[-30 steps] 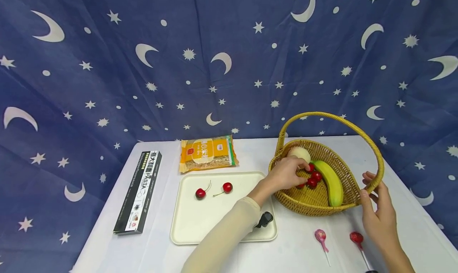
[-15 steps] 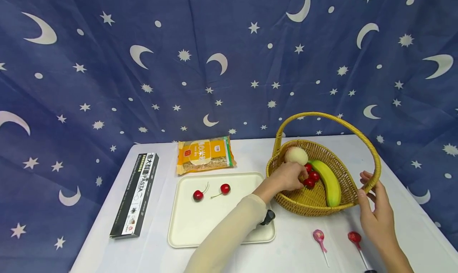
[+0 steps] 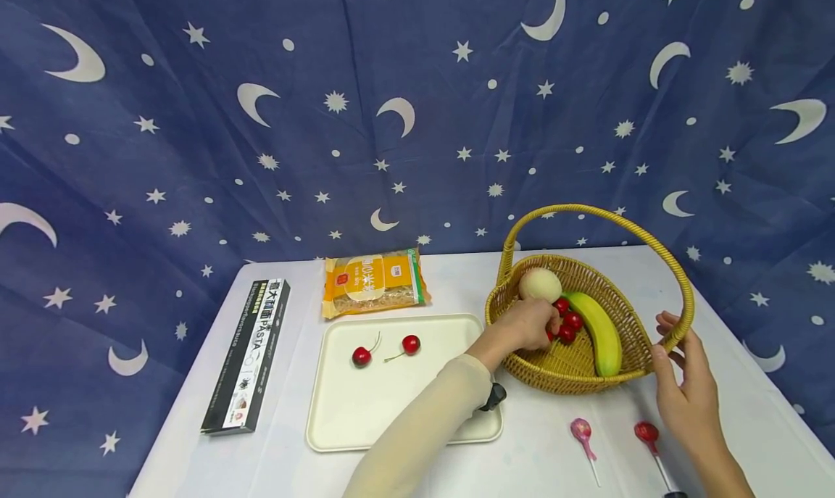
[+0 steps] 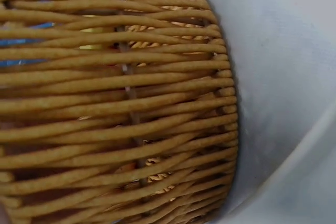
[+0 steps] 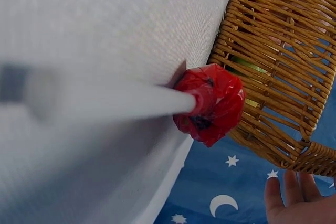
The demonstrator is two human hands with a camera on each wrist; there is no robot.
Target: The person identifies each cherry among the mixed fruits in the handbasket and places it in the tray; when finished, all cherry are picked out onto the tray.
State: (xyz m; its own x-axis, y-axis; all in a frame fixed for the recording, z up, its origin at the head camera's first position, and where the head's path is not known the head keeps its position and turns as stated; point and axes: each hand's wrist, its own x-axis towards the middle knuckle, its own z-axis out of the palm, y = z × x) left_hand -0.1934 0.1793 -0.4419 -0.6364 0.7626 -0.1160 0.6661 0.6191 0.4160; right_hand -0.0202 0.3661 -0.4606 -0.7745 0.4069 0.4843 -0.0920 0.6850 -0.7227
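A yellow wicker basket (image 3: 557, 382) with a tall handle holds a banana (image 3: 601, 336), a pale round fruit (image 3: 541, 285) and several red cherries (image 3: 572, 320). My left hand (image 3: 525, 324) reaches in over the basket's left side, its curled fingertips at a cherry (image 3: 550, 335) that they partly cover. At the basket's right end my right hand (image 3: 690, 382) grips the rim by the handle's foot, thumb in front and fingers behind. In the right wrist view, those fingers (image 5: 294, 192) touch the basket's corner. Only the woven wall (image 4: 121, 87) shows in the left wrist view, hiding the left hand's fingertips.
Two stemmed cherries lie on the cream tray (image 3: 365, 411), partly under the left sleeve. Behind it lies an orange food packet (image 3: 375, 284); a black pasta box (image 3: 246, 357) is at left. Two lollipops, pink (image 3: 581, 430) and red (image 3: 646, 433), lie in front of the basket.
My left hand has lowered slightly inside the basket and its fingers have curled in more at the cherry. The right hand keeps its place on the basket. The head view has shifted a little.
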